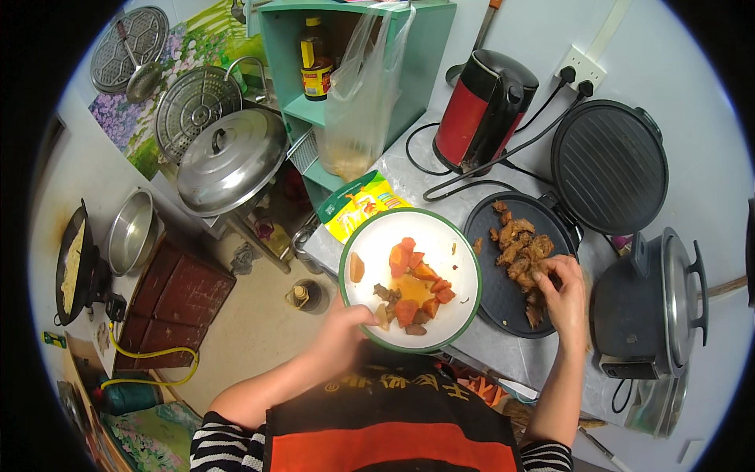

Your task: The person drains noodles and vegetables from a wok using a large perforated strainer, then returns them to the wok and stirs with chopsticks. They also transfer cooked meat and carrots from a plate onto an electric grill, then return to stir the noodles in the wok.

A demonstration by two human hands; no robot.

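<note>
My left hand [348, 330] grips the near-left rim of a white enamel bowl [365, 236] with a green edge, thumb over the inside. In it lie orange carrot chunks [407, 312], a few brown pieces and some yellowish broth. To its right, a round black electric griddle [501, 312] stands open on the counter, partly behind the bowl's edge. Browned meat pieces [516, 236] are heaped across its plate. The fingers of my right hand [560, 289] are closed on meat at the right side of the heap.
Close by stand the griddle's raised lid [610, 168], a grey electric cooker [628, 301] and a red-black kettle [481, 112] with trailing cords. A yellow-green packet [363, 203] touches the bowl's far side. A knife [519, 389] lies at the counter's front edge. A dark bottle [309, 298] stands on the floor.
</note>
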